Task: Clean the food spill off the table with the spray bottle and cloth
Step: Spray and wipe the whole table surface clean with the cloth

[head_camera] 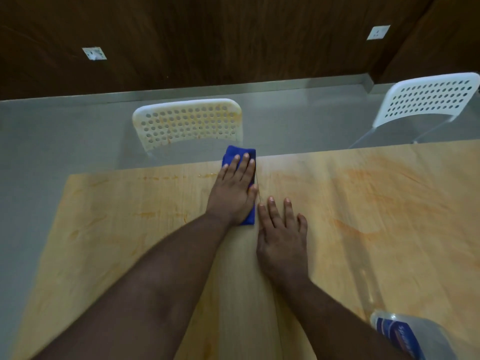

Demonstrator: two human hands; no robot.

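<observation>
A folded blue cloth (237, 153) lies at the far edge of the light wooden table (104, 242), its far end sticking out past the edge. My left hand (235, 189) presses flat on the cloth with straight fingers. Just to its right, my right hand (281, 233) rests flat on the bare wood, holding nothing. Orange food smears (368, 198) streak the right half of the table, and fainter orange marks (145, 214) lie on the left. The clear spray bottle (407, 336) with a blue label lies at the bottom right corner, partly cut off.
A white perforated chair (188, 123), stained orange, stands just beyond the table behind the cloth. A second white chair (426, 100) stands at the far right. Grey floor surrounds the table, and a dark wooden wall with two sockets runs behind.
</observation>
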